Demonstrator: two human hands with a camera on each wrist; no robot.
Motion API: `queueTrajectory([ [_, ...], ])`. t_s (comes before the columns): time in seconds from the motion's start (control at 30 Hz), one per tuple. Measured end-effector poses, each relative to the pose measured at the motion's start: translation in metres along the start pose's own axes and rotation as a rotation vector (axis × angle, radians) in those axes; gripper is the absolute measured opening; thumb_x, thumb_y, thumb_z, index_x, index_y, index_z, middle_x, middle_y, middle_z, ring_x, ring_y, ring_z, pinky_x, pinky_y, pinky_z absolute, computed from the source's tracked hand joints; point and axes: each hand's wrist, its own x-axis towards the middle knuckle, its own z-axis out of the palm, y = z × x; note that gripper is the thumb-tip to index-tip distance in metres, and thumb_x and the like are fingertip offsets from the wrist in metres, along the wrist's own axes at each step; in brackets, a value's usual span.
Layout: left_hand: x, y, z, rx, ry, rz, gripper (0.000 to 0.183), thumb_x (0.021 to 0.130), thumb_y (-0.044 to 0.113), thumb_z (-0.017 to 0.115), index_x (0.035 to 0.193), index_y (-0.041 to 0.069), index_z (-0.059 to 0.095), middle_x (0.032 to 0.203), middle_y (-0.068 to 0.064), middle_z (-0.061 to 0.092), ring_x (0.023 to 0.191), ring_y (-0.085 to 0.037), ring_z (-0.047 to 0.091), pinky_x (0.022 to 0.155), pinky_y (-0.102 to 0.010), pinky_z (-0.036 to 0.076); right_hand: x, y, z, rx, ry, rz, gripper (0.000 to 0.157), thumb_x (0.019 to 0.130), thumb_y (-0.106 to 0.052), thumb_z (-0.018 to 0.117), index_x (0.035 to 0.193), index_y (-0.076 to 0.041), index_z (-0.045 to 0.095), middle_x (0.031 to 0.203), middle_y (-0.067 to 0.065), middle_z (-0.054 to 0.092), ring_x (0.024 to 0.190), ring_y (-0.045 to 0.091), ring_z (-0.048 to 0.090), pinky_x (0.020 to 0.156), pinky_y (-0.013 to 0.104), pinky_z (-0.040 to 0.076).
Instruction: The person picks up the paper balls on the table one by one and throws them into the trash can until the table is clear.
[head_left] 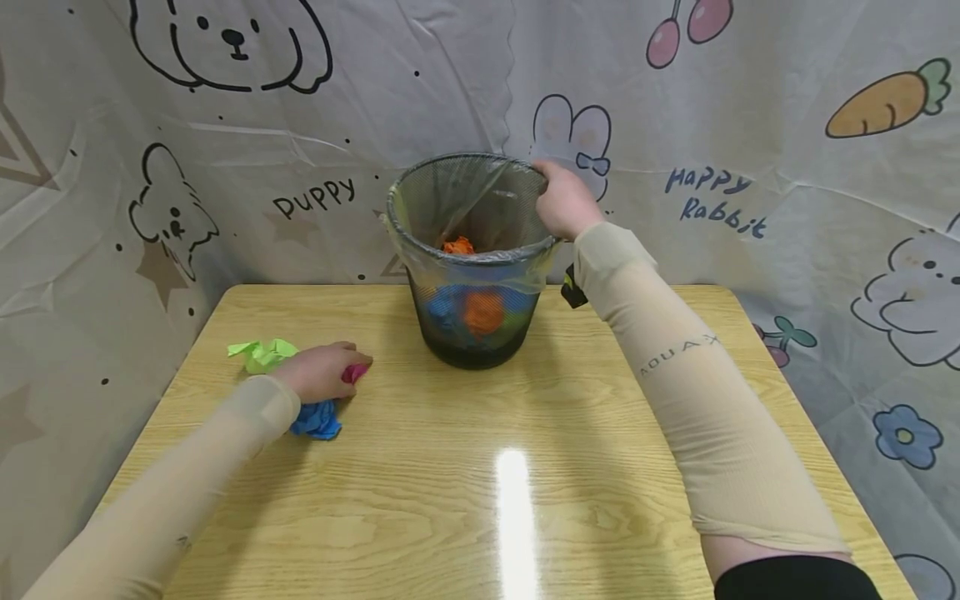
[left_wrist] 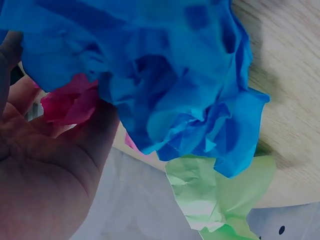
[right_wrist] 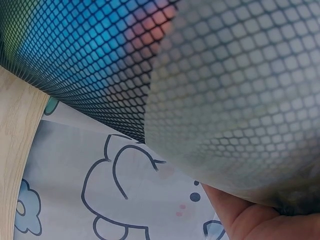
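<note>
My left hand (head_left: 321, 373) is low over the left of the table, fingers curled round a crumpled pink paper ball (head_left: 355, 372). Just below that hand lies a crumpled blue paper ball (head_left: 318, 421), which fills much of the left wrist view. A crumpled light green paper ball (head_left: 264, 356) sits beyond the wrist. At the back, my right hand (head_left: 567, 200) grips the right rim of a black mesh wastebasket (head_left: 474, 358) lined with a clear bag. Orange crumpled paper (head_left: 457, 246) shows inside it, and blue paper (head_left: 444, 307) shows through the mesh.
The wooden table (head_left: 420, 500) ends at the back against a white printed cloth (head_left: 450, 92), which also hangs along both sides. A small black-and-yellow object (head_left: 573, 287) shows beside my right wrist.
</note>
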Motion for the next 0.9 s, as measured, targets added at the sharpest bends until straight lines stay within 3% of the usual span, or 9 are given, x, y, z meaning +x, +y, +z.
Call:
queueTrajectory([
  [0.23,0.001,0.002,0.000,-0.022,0.043,0.048,0.032,0.096,0.005,0.068,0.128,0.002,0.070,0.120,-0.018,0.067,0.106,-0.032,0.063,0.098,-0.053,0.050,0.001,0.000,0.001,0.005,-0.001,0.001,0.067,0.102,-0.002,0.028,0.166,-0.021,0.021,0.166,0.003,0.030,0.134,0.023,0.043,0.103,0.039,0.040],
  [0.33,0.001,0.002,-0.001,-0.035,0.055,0.054,0.030,0.096,0.003,0.068,0.126,0.002,0.072,0.115,-0.016,0.068,0.099,-0.027,0.063,0.097,-0.052,0.051,0.001,0.000,0.000,-0.001,0.001,-0.002,0.067,0.102,-0.001,0.028,0.166,-0.020,0.021,0.166,0.004,0.030,0.133,0.023,0.043,0.103,0.039,0.039],
  [0.53,0.001,0.001,-0.004,-0.063,0.059,0.083,0.012,0.094,-0.003,0.066,0.099,0.007,0.072,0.090,-0.005,0.063,0.078,-0.019,0.056,0.080,-0.041,0.050,0.001,0.001,0.000,-0.004,-0.003,-0.006,0.067,0.102,-0.002,0.027,0.166,-0.020,0.020,0.166,0.003,0.029,0.133,0.023,0.043,0.100,0.038,0.040],
  [0.63,0.001,0.002,-0.007,-0.077,0.074,0.070,0.014,0.094,-0.002,0.068,0.105,0.003,0.074,0.094,-0.007,0.069,0.080,-0.019,0.060,0.085,-0.044,0.053,0.001,0.001,0.000,-0.003,-0.004,-0.003,0.067,0.102,-0.002,0.027,0.166,-0.021,0.020,0.166,0.003,0.029,0.130,0.024,0.044,0.098,0.038,0.040],
  [0.73,0.000,0.002,-0.011,-0.082,0.102,0.038,0.027,0.094,0.001,0.069,0.121,-0.002,0.073,0.110,-0.015,0.073,0.094,-0.026,0.066,0.095,-0.052,0.053,0.002,0.001,0.000,-0.006,-0.004,0.001,0.068,0.101,-0.001,0.027,0.166,-0.021,0.020,0.167,0.003,0.029,0.134,0.023,0.043,0.102,0.038,0.040],
  [0.9,-0.003,0.000,-0.020,-0.100,0.141,0.007,0.029,0.096,0.002,0.069,0.124,-0.002,0.071,0.116,-0.019,0.072,0.106,-0.035,0.067,0.098,-0.056,0.051,0.003,0.001,0.000,-0.011,-0.006,-0.003,0.069,0.100,0.000,0.028,0.166,-0.021,0.020,0.167,0.002,0.027,0.139,0.021,0.039,0.106,0.039,0.038],
])
